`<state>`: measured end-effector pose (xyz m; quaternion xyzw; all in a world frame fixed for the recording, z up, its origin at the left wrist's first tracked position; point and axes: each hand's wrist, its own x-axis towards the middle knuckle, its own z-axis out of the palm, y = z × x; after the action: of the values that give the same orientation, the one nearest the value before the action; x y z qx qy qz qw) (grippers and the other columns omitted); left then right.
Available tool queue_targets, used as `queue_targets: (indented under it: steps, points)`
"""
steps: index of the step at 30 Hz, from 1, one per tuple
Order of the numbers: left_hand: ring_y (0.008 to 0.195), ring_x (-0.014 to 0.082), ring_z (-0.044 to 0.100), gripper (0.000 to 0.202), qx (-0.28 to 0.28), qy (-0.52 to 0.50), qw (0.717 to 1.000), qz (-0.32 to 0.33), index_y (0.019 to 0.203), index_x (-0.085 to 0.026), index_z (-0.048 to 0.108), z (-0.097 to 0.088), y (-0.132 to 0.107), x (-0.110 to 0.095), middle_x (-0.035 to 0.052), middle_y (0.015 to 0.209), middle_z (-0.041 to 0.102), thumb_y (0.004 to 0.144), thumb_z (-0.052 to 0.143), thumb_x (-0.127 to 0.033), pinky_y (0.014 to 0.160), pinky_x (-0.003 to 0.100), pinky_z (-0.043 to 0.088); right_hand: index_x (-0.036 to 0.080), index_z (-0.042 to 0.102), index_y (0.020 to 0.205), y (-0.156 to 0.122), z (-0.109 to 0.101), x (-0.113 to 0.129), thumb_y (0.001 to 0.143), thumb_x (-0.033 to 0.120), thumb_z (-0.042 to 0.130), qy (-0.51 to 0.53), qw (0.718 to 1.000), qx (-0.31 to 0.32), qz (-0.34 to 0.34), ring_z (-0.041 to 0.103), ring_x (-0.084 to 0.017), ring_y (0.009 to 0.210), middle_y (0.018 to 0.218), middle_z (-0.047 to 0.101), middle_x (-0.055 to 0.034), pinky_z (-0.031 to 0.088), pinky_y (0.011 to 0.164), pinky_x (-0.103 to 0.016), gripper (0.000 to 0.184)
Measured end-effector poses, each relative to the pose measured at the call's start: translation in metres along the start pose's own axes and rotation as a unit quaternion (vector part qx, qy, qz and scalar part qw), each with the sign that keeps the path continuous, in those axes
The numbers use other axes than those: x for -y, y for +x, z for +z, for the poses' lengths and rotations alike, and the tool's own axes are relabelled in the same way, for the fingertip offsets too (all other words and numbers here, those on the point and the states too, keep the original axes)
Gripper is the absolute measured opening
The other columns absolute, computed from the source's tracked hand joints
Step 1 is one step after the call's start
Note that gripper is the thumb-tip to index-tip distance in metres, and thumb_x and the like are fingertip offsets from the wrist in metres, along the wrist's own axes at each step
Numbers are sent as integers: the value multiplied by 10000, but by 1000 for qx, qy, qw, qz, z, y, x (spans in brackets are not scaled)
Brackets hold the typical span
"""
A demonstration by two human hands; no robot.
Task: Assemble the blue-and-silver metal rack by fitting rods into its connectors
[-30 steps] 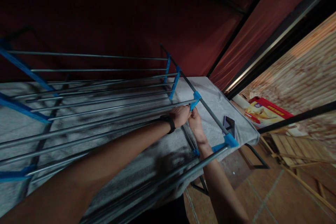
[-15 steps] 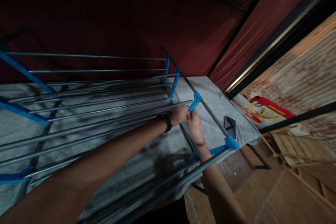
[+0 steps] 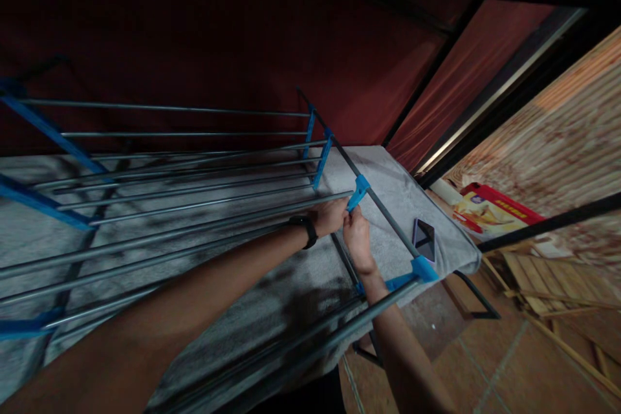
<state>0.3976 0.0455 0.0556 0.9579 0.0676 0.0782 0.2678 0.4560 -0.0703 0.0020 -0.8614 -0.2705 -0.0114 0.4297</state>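
A rack of grey metal tubes (image 3: 218, 198) with blue plastic brackets lies on its side. My left hand (image 3: 332, 215), a black band on its wrist, is closed around the end of a metal tube (image 3: 262, 230) at a blue bracket (image 3: 359, 191). Right beside it, my right hand (image 3: 357, 237) is closed, its fingers pinching the lower end of that bracket. The tube's very tip is hidden by my fingers. Another blue bracket (image 3: 424, 269) joins the side pole (image 3: 392, 217) to a front tube, which crosses over my right forearm.
Beneath the rack is a surface covered with grey cloth (image 3: 388, 174), with a phone (image 3: 424, 240) near its right edge. A red and yellow box (image 3: 499, 212) and wooden slats (image 3: 543, 281) are at the right, beyond a dark metal frame. A dark red wall stands behind.
Both hands stay at the same bracket, with only a slight shift of my fingers. The view has moved a little, and the rack appears slightly lower at its far end.
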Motion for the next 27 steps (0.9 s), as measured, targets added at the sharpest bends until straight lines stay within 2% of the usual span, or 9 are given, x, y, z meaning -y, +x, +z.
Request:
queue_targets:
  steps: [6, 8, 11, 13, 16, 19, 21, 24, 27]
  points:
    - [1102, 250, 678, 250, 2, 49, 999, 9, 1190, -142, 612, -6, -3, -6, 133, 1166, 716, 1002, 474, -231, 958, 345, 528, 197, 620, 1112, 0, 1, -2, 868, 282, 465, 59, 998, -6, 7, 614, -238, 778, 821, 659, -63, 473, 747, -336, 302]
    - [1097, 265, 677, 283, 13, 72, 997, 6, 1225, -113, 592, -9, -9, -9, 151, 1152, 712, 1011, 480, -260, 950, 359, 531, 206, 601, 1147, 0, 1, 0, 844, 288, 484, 90, 996, -5, 1, 638, -234, 856, 911, 687, -68, 503, 798, -341, 335]
    - [1112, 278, 663, 336, 6, 105, 994, 14, 1299, -71, 536, -14, -26, -15, 174, 1185, 683, 1024, 438, -238, 952, 379, 530, 222, 534, 1275, 2, -3, 7, 806, 253, 504, 200, 979, -21, -28, 643, -211, 1063, 1167, 686, -79, 499, 978, -358, 471]
    - [1129, 275, 643, 318, -10, 143, 989, 46, 1277, -69, 544, -19, -40, -19, 173, 1207, 654, 1001, 400, -134, 976, 386, 516, 241, 529, 1291, 6, -7, 14, 789, 237, 526, 273, 960, -35, -44, 610, -202, 1172, 1272, 654, -68, 444, 1091, -379, 502]
    - [1124, 247, 621, 409, -25, 209, 973, 98, 1264, -93, 550, -30, -63, -26, 157, 1220, 621, 921, 359, 22, 953, 357, 511, 248, 577, 1215, 12, -13, 23, 786, 264, 571, 300, 952, -36, -37, 580, -218, 1216, 1278, 649, -56, 386, 1160, -416, 429]
    - [1123, 248, 602, 397, -47, 275, 949, 149, 1258, -118, 558, -46, -75, -33, 142, 1207, 618, 949, 342, 6, 926, 359, 508, 229, 601, 1144, 17, -15, 28, 816, 309, 578, 293, 955, -41, -26, 586, -226, 1185, 1232, 665, -67, 375, 1167, -427, 339]
    - [1186, 270, 573, 369, -86, 312, 931, 170, 1264, -114, 559, -57, -76, -34, 152, 1240, 612, 1003, 304, -61, 984, 396, 481, 220, 612, 1112, 19, -15, 30, 844, 336, 564, 285, 957, -49, -32, 598, -223, 1162, 1207, 673, -74, 383, 1155, -414, 296]
    - [1211, 293, 582, 415, -119, 321, 932, 118, 1378, -103, 485, -68, -67, -30, 168, 1279, 610, 1016, 283, -79, 1006, 436, 470, 219, 612, 1142, 19, -15, 31, 865, 361, 554, 280, 957, -52, -47, 611, -219, 1143, 1216, 669, -79, 409, 1122, -401, 316]
    - [985, 264, 685, 388, -55, 270, 961, 39, 1285, -128, 542, -73, -58, -25, 114, 1121, 678, 977, 330, -30, 799, 384, 526, 226, 589, 1235, 20, -16, 33, 873, 382, 562, 261, 961, -69, -57, 598, -222, 1166, 1243, 660, -74, 406, 1117, -409, 395]
